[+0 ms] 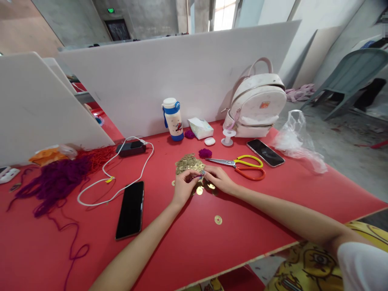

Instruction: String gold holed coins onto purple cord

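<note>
- Thumbs and fingers of the left hand (184,186) and right hand (220,180) meet in narrow pinches over the coins; a purple strand (200,176) shows at the left fingertips, and whether the right holds it or a coin I cannot tell.
- Red, smooth worktop (169,250), its left side cut off by the frame.
- Pale backpack (257,107) at the far right corner, rounded, zipped, with a dark gap near its top; contents hidden.
- Tangled, fuzzy purple yarn (57,180) toward the left edge, beside red yarn (100,157) and a crumpled orange bag (50,155), its contents unclear.
- Sheer, wrinkled plastic bag (298,141) at the right edge; what it holds is hard to make out.
- White-and-blue bottle (173,120), upright and lidded near the far edge; its inside cannot be seen.
- Dark-screened smartphone (130,210) left of the left forearm; another phone (266,152) near the right edge.
- Scissors (239,163) with one yellow and one red handle, just beyond the right hand.
- Tissue pack (201,128) near the far edge, white tissue poking out.
- Brassy, round coins (189,162) heaped mid-worktop, partly covered by the hands.
- Pale plastic spool (228,137) before the backpack.
- Single square-holed coin (218,220) toward the near edge.
</note>
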Available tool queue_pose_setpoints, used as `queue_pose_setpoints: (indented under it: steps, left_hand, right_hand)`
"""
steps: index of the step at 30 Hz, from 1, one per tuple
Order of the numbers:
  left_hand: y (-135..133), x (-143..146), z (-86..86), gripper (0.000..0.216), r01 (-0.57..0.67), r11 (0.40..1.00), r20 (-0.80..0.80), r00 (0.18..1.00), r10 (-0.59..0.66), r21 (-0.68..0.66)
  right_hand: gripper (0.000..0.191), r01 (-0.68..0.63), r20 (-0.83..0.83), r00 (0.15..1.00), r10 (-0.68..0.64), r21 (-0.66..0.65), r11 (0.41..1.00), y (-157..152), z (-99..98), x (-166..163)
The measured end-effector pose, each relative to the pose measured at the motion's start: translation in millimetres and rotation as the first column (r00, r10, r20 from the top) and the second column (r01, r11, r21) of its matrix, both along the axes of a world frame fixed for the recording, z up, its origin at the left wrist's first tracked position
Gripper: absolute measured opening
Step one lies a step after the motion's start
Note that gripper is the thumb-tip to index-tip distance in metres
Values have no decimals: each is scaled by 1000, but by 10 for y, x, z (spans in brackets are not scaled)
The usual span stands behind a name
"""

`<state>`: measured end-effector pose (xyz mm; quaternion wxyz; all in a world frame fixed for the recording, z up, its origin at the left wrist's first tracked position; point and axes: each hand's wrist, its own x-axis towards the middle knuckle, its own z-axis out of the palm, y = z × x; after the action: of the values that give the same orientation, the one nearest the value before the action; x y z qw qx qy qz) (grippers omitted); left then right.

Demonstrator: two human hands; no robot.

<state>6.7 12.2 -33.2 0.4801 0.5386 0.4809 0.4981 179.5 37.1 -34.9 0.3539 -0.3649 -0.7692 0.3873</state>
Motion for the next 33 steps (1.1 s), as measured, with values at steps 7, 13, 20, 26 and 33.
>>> queue_pose_setpoints:
  steps: [7,13,20,26,33]
  left_hand:
    - [-26,0,23,15,-19,996,-51,998,24,86]
    - [-39,-11,11,15,18,993,-127,992,-3,115]
    - [-17,-12,-23,14,30,994,-64,998,-23,109]
    - [-19,-8,19,23,73,996,-70,995,-69,60]
    - [-20,11,12,20,78,997,-155,985,-74,21]
  right_hand:
    - [41,-38,-108,993,38,-4,999,-6,49,-20]
    - [44,-5,-213,977,-1,-31,1000,-28,85,-1]
    - [45,13,-283,959,1,46,999,-43,84,27]
    - [47,102,-264,960,-96,9,995,26,79,50]
    - [47,174,-233,956,-180,-46,984,103,8,30]
